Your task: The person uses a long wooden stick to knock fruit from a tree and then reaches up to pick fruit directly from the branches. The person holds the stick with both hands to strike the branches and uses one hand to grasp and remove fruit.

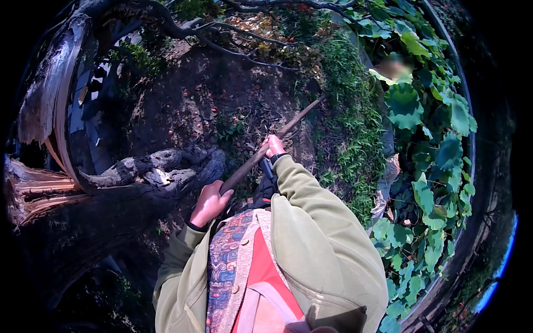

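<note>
A long wooden-handled shovel (pixel 248 165) slants from my waist up to the far right. Its small dark blade (pixel 313 86) rests by the edge of the grass, partly lost in shadow. My left hand (pixel 210 203) is closed round the near end of the handle, thumb lying along the wood. Farther up the shaft, my right hand (pixel 273 146) grips it too, with a dark watch (pixel 277 157) on that wrist. Both forearms are in olive-green sleeves.
A split, fallen tree trunk (pixel 122 205) lies close at my left, with bare branches (pixel 233 41) crossing above. Shaded soil (pixel 194 89) holds scattered small reddish fruit or leaves. Green grass (pixel 350 127) and broad-leaved plants (pixel 405 108) line the right, beside a pale edging.
</note>
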The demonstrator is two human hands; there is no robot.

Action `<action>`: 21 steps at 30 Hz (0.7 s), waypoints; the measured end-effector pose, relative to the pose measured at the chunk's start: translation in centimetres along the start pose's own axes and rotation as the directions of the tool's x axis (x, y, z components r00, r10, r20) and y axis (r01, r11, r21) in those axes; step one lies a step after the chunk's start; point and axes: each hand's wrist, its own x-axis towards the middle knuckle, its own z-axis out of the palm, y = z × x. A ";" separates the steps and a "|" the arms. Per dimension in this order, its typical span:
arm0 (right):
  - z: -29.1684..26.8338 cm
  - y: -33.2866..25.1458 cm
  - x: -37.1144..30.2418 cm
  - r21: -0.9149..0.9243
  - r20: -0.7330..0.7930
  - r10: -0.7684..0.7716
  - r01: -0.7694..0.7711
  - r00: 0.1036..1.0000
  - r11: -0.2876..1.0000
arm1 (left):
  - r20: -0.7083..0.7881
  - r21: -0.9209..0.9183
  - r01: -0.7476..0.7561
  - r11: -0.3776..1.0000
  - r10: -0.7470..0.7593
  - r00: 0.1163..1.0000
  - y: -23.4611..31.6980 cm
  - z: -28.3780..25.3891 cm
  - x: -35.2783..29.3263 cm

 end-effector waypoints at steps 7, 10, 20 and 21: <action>3.6 4.2 -3.5 -0.030 0.222 0.202 -0.201 0.954 0.979 | 0.008 0.058 0.070 0.996 -0.070 0.997 1.6 -3.9 -5.0; 6.4 3.5 -6.2 0.066 0.165 0.231 -0.244 0.959 0.967 | 0.056 0.047 0.137 0.989 -0.140 0.989 3.5 -8.4 -6.1; 2.7 -0.1 -3.7 0.068 -0.008 0.086 -0.085 0.996 0.994 | 0.047 -0.096 0.033 0.995 -0.028 0.998 1.3 -5.2 -2.2; 1.8 -0.7 -3.2 0.088 0.027 0.094 -0.096 0.995 0.991 | 0.027 -0.098 0.004 0.995 -0.002 1.000 0.7 -4.0 -1.6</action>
